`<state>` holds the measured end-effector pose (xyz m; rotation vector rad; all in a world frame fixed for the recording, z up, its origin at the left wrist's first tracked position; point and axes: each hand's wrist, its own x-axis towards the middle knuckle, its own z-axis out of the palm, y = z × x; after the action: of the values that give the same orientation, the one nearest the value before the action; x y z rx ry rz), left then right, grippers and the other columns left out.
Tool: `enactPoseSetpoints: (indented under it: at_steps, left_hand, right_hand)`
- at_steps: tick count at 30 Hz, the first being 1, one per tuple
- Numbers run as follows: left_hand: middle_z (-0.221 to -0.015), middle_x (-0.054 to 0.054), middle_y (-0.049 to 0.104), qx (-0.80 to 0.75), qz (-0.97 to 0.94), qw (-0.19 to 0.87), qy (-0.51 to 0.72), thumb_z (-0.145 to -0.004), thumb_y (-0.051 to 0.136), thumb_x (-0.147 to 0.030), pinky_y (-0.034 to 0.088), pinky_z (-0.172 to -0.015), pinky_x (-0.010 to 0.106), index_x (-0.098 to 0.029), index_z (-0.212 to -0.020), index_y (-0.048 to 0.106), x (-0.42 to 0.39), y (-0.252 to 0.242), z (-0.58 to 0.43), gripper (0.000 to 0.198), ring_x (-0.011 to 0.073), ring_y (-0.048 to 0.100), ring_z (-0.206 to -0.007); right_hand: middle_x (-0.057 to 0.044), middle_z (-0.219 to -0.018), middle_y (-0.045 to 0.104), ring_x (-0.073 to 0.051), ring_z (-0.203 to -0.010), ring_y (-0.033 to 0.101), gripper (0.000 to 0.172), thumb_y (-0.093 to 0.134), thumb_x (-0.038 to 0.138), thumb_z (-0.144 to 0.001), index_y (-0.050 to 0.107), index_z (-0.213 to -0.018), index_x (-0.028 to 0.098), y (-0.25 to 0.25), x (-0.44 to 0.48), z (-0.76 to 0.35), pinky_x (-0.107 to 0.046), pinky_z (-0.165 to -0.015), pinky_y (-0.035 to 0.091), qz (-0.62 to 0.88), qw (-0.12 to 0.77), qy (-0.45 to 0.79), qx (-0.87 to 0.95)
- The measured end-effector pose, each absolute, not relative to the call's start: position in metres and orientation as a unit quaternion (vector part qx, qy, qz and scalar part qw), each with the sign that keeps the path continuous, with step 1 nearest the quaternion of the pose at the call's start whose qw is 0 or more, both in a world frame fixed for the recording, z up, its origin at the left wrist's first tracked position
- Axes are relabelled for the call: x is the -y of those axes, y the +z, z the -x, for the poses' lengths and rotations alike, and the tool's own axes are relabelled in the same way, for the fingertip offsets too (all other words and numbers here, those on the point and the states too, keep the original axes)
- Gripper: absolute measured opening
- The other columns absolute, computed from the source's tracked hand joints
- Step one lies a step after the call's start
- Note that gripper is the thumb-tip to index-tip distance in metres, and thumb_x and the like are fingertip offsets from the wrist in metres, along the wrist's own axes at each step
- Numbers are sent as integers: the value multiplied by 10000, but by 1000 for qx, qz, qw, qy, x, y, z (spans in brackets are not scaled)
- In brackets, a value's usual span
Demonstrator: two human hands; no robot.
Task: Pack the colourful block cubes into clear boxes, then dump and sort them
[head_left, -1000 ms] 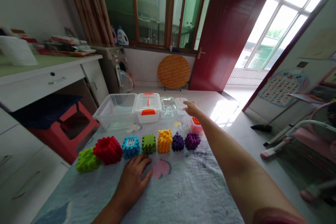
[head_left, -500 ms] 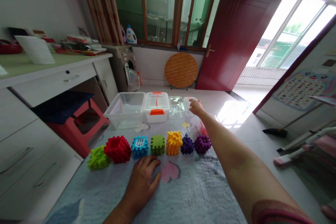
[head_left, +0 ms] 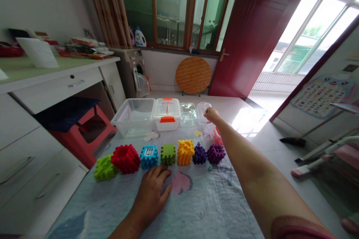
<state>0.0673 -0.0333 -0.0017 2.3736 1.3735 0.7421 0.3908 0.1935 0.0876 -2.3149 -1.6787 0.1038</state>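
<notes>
My left hand (head_left: 155, 188) lies flat on the quilted cloth, fingers loosely apart and holding nothing. Its fingertips are close to the light blue block cube (head_left: 149, 156) and the olive green block cube (head_left: 168, 154). My right hand (head_left: 212, 115) reaches far forward, its fingers closed at the right edge of a small clear plastic container (head_left: 202, 111); the fingertips are partly hidden. Along the same row sit a lime green cube (head_left: 105, 168), a red cube (head_left: 126, 159), a yellow cube (head_left: 185, 152), a dark purple cube (head_left: 199, 154) and a violet cube (head_left: 215, 153).
Behind the row stand a large clear bin (head_left: 134, 117), a lidded box with orange latches (head_left: 167, 114) and a shallow clear container (head_left: 189, 112). A reddish see-through item (head_left: 217, 136) is partly behind my right forearm. A red stool (head_left: 81, 130) is at the left.
My right hand has shifted slightly right and toward me, and its fingers have curled in. More of the small clear container shows. My left hand stays in place.
</notes>
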Motion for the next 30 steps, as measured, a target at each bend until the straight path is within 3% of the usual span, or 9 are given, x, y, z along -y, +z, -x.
enactPoseSetpoints:
  at_steps: [11, 15, 19, 23, 26, 30]
  left_hand:
    - [-1155, 118, 653, -468, -836, 142, 251, -828, 604, -223, 460, -942, 452, -193, -1078, 685, 34, 1, -68, 264, 279, 584, -1081]
    - [-1100, 106, 677, -460, -840, 138, 254, -841, 583, -216, 457, -909, 441, -197, -1056, 679, 37, 8, -69, 236, 273, 595, -1033]
    - [-984, 82, 678, -444, -835, 156, 285, -901, 516, -284, 449, -868, 411, -196, -923, 668, 40, 22, -70, 176, 252, 591, -956]
    - [-938, 65, 625, -445, -791, 221, 357, -940, 442, -360, 438, -856, 350, -191, -780, 618, 41, 33, -68, 292, 212, 577, -917]
    - [-739, 18, 547, -446, -741, 335, 375, -947, 412, -424, 423, -704, 286, -187, -684, 548, 40, 34, -67, 379, 165, 539, -735]
    - [-670, -14, 509, -399, -651, 529, 369, -932, 382, -556, 361, -555, 239, -169, -807, 573, 40, 30, -68, 449, 120, 456, -585]
  right_hand:
    - [-33, -717, 642, -165, -677, 554, 123, 549, 233, -756, 652, -772, 167, 142, -148, -395, -259, -600, 408, 772, 319, 6, 550]
    - [-3, -702, 616, -136, -632, 516, 138, 568, 304, -767, 623, -781, 178, 171, -93, -394, -247, -581, 395, 725, 378, 10, 576]
    - [14, -647, 556, -127, -583, 466, 205, 603, 391, -790, 619, -789, 186, 188, -16, -383, -259, -554, 388, 614, 488, 95, 613]
    - [-33, -806, 638, -168, -732, 562, 190, 599, 378, -847, 680, -868, 208, 181, 53, -364, -311, -687, 453, 569, 458, 129, 670]
    - [-49, -886, 647, -187, -818, 583, 150, 585, 333, -884, 697, -903, 235, 157, 86, -347, -336, -757, 459, 530, 399, 151, 733]
    - [-36, -817, 619, -184, -793, 559, 169, 551, 308, -931, 706, -907, 246, 114, 106, -320, -340, -760, 435, 505, 329, 176, 778]
